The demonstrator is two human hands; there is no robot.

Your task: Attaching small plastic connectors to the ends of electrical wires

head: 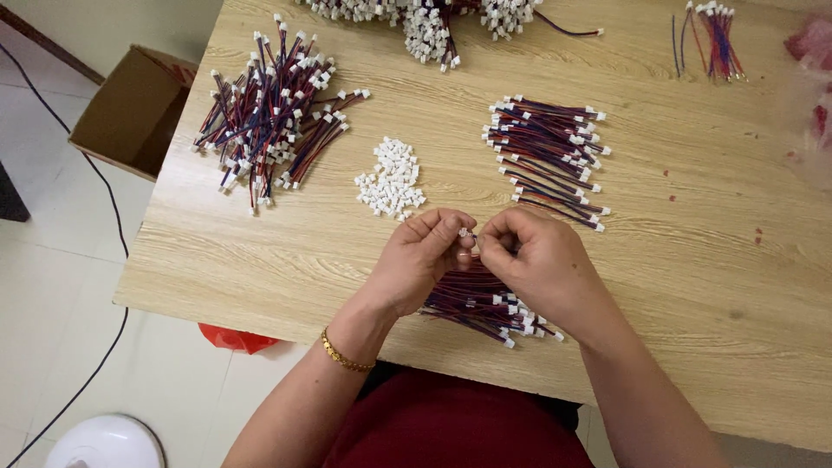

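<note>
Cardboard box (130, 108), white dome (106, 442), black cable (82, 156)

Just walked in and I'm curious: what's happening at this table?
A person's left hand and right hand pinch a small white connector between them above a wooden table. Under the hands lies a bundle of red and blue wires; a heap of loose white connectors and more wire bundles lie beyond.

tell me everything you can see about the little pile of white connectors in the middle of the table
The pile of white connector housings is a loose heap of tiny blocky pieces, plastic by the look, lying on the bare wooden table. It is irregular, narrower at the top and wider below. No wires are attached. It sits between two wire bundles, just beyond both hands, and nothing touches it.
</note>
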